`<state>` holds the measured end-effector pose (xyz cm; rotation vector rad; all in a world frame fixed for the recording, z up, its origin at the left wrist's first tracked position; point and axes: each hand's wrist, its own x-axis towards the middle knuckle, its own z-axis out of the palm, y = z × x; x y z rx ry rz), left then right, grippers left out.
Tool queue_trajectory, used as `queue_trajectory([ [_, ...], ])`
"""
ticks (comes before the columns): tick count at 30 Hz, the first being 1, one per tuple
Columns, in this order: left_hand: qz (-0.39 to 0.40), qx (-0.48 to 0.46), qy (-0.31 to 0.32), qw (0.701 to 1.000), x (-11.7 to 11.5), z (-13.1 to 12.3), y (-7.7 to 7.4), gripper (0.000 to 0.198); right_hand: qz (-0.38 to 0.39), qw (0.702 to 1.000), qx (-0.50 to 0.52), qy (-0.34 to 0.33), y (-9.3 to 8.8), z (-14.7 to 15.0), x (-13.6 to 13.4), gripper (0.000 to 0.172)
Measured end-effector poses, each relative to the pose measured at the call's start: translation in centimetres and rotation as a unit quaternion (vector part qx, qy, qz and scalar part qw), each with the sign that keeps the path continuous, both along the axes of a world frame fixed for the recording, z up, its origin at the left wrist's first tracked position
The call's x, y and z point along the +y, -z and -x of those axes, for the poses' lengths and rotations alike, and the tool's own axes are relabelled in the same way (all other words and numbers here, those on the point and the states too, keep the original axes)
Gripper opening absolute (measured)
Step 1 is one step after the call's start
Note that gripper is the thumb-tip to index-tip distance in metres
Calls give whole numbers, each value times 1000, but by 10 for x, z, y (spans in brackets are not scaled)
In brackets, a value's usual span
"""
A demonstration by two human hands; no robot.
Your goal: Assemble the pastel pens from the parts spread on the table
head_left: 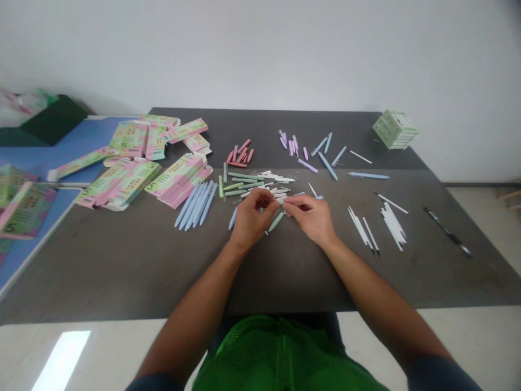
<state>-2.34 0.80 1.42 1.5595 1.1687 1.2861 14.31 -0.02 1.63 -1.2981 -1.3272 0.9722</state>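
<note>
In the head view, a dark grey tabletop (pixel 134 266) is seen from above, and two bare hands are held close together over its middle. The left hand (pixel 255 217) is curled, with its thumb and forefinger drawn together; the right hand (pixel 311 216) is posed likewise, its fingertips just beside those of the left. Whether anything small is pinched there cannot be told — the tips are too blurred. Between the hands, on the tabletop, a tapered dull-green plastic piece (pixel 276 221) is laid at a slant. Just beyond the fingers, a loose pile is formed by slim green plastic barrels (pixel 249 176) and thin white sticks (pixel 277 177), partly hidden by the left hand.

To the left of the pile, a row of pale blue plastic pens (pixel 197 206) is laid side by side, near pink-and-green printed cardboard cartons (pixel 179 179). Farther back, short red plastic pieces (pixel 241 153) and small purple plastic pieces (pixel 292 145) are gathered in separate clusters. On the right, slender white tubes (pixel 393 227) are bunched together — a black pen with a clear barrel (pixel 448 232) is set well apart, and a pale green printed box (pixel 394 129) is placed at the far corner.
</note>
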Motion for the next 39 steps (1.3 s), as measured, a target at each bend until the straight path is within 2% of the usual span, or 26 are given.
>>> queue_trajectory([
  [5, 13, 100, -20, 995, 0, -1, 3, 11, -8, 997, -71, -13, 10, -5, 3, 24],
  [10, -24, 252, -47, 966, 6, 5, 13, 11, 2, 988, -149, -34, 29, -14, 10, 18],
  [15, -46, 348, -24, 936, 9, 8, 20, 17, -77, 961, -262, -29, 31, -16, 11, 12],
  [19, -23, 323, -16, 946, 16, 20, 11, 12, -102, 954, -279, -34, 28, -13, 10, 13],
  [23, 43, 241, -82, 966, 27, 54, -5, 14, -94, 957, -273, -31, 27, -13, 9, 13],
  [25, 74, 238, -81, 965, 31, 69, -9, 16, -92, 957, -272, -34, 26, -13, 9, 12],
  [28, 92, 297, -57, 949, 30, 78, -12, 15, -91, 957, -272, -39, 26, -13, 9, 13],
  [31, 107, 349, -40, 930, 25, 76, -16, 16, -86, 958, -271, -39, 25, -12, 8, 14],
  [35, 121, 398, -68, 907, 21, 76, -23, 18, -88, 958, -272, -39, 24, -12, 8, 14],
  [39, 154, 447, -87, 877, 21, 79, -23, 21, -86, 959, -268, -44, 23, -12, 7, 11],
])
